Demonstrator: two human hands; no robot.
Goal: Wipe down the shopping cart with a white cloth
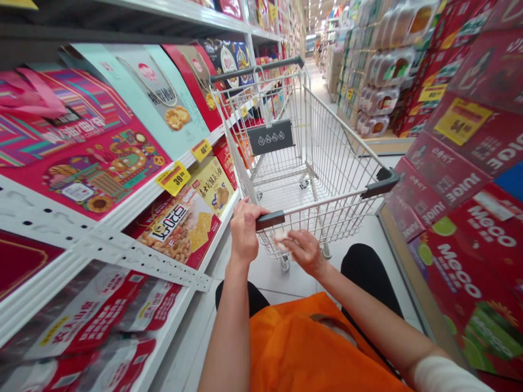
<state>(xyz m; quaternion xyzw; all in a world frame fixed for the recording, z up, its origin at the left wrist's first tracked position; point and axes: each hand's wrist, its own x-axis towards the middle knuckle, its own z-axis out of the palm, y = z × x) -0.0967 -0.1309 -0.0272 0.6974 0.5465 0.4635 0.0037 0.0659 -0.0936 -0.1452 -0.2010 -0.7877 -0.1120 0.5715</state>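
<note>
A wire shopping cart (pixel 339 130) stands right before me, its dark push bar (pixel 261 68) at the far end. My left hand (pixel 245 226) is closed round the dark plastic corner piece (pixel 270 220) on the cart's near left rim. Just to its right, below the rim, my right hand (pixel 304 250) pinches a small, pale, crumpled cloth or tissue (pixel 280 237) against the near wire panel. Its exact kind is unclear. Another dark corner piece (pixel 381 184) caps the near right rim. A dark sign plate (pixel 270 137) hangs inside the basket.
Shelving (pixel 134 239) with boxed and bagged snacks runs close along the left, bearing yellow price tags (pixel 174 178). Red drink cartons (pixel 461 261) are stacked close on the right. Bottle packs (pixel 379 100) stand farther back. Pale tiled floor (pixel 265 286) leads down the aisle.
</note>
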